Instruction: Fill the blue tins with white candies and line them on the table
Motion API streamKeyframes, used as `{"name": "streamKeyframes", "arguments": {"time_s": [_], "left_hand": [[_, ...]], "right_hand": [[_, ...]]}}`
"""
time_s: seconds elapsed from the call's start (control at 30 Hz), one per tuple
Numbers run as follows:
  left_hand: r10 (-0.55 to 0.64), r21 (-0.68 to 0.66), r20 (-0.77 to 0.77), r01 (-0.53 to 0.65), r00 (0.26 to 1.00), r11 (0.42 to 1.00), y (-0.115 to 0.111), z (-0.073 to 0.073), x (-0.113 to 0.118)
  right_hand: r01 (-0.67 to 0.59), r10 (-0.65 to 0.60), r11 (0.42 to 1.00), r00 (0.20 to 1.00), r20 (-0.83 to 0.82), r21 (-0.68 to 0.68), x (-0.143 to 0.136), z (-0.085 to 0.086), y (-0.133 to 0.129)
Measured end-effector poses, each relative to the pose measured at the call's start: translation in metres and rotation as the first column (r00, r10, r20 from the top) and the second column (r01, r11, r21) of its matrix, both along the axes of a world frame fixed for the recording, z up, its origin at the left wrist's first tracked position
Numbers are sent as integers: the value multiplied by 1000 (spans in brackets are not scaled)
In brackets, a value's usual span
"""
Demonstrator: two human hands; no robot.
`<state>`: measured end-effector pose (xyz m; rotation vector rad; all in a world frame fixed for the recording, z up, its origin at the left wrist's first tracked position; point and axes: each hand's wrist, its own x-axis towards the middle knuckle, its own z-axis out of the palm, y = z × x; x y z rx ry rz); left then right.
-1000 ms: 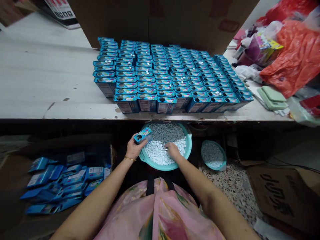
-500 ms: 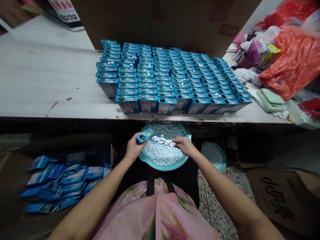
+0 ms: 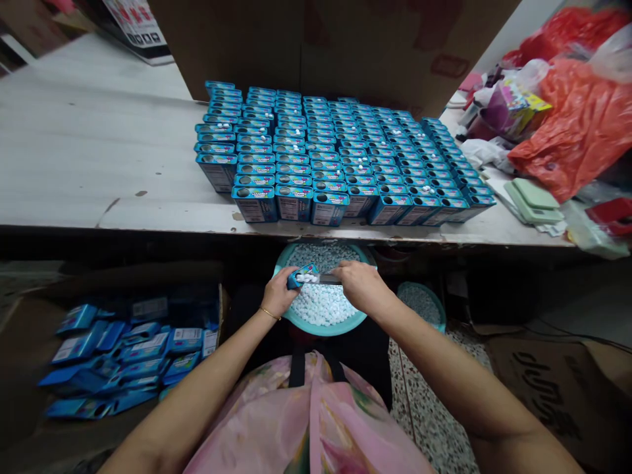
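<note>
My left hand (image 3: 278,292) is closed round a small blue box (image 3: 296,279), tilted above the left part of a turquoise basin (image 3: 353,324). My right hand (image 3: 360,283) grips a scoop (image 3: 328,278), whose tip is at the round opening of the box. White pellets lie at that opening and on the scoop's tip. Many more white pellets (image 3: 323,306) fill the basin under both hands. Rows of upright blue boxes (image 3: 296,203) stand on the white table, a few loose pellets on their tops.
A carton of blue boxes (image 3: 221,309) is at the lower left. A smaller basin (image 3: 442,322) of pellets sits on the floor at right. A green scale (image 3: 536,197) and red plastic bags (image 3: 582,125) are on the table's right, a large cardboard box (image 3: 345,52) behind the rows.
The small box in my left hand has moved right, and the scoop now meets its opening. Fewer pellets show on the scoop. The view has shifted slightly.
</note>
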<state>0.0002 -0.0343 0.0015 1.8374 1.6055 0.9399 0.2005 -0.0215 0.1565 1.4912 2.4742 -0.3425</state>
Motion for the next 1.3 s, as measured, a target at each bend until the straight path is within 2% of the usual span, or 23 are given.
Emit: {"name": "streamKeyframes", "arguments": {"time_s": [0.13, 0.23, 0.33, 0.4, 0.5, 0.57, 0.63, 0.7, 0.8, 0.9, 0.97, 1.0, 1.07, 1.1, 1.17, 1.23, 1.3], "left_hand": [[12, -17, 38, -11, 999, 1000, -1, 1, 3], [34, -25, 103, -31, 994, 999, -9, 11, 0], [50, -46, 197, -42, 979, 998, -20, 37, -25], [84, -46, 251, -75, 964, 996, -25, 62, -55], [218, 2, 319, -231, 922, 973, -18, 99, -110], [298, 22, 376, -330, 877, 944, 0, 117, -144], [304, 2, 434, -339, 848, 941, 30, 125, -167], [240, -36, 485, -255, 841, 966, 66, 124, -177], [160, -43, 472, -159, 867, 986, 116, 118, -178], [244, 29, 384, -276, 891, 961, 137, 114, -184], [350, 125, 373, -421, 859, 899, 128, 105, -203], [414, 168, 388, -505, 823, 846, 117, 97, -217], [569, 173, 419, -678, 707, 715, 84, 69, -250], [668, 101, 385, -748, 637, 655, 62, 50, -266], [825, -152, 181, -814, 535, 561, 12, 2, -293], [832, -431, -72, -770, 549, 471, -39, -49, -307], [789, -590, -176, -704, 589, 395, -84, -97, -306]], "right_hand": [[24, -24, 1000, 999, -35, 4, 10, 0, -4], [77, -76, 997, 994, -72, 18, 26, -6, -9], [163, -153, 986, 972, -176, 45, 51, -19, -16], [211, -196, 977, 945, -262, 30, 69, -34, -22], [266, -260, 963, 895, -363, -33, 90, -61, -29], [291, -300, 953, 857, -420, -88, 97, -79, -34], [304, -336, 941, 814, -474, -145, 96, -93, -38], [306, -358, 934, 774, -522, -187, 90, -102, -40], [298, -370, 929, 736, -567, -219, 75, -109, -37], [287, -379, 926, 713, -590, -247, 65, -115, -31], [305, -406, 914, 691, -599, -268, 64, -122, -28], [328, -437, 899, 673, -597, -289, 66, -128, -28], [390, -536, 844, 625, -567, -368, 70, -142, -29], [419, -593, 805, 600, -538, -420, 72, -149, -29], [454, -681, 727, 568, -461, -515, 74, -162, -31], [454, -725, 669, 572, -384, -588, 70, -169, -32], [443, -745, 622, 588, -314, -646, 62, -170, -32]]}}
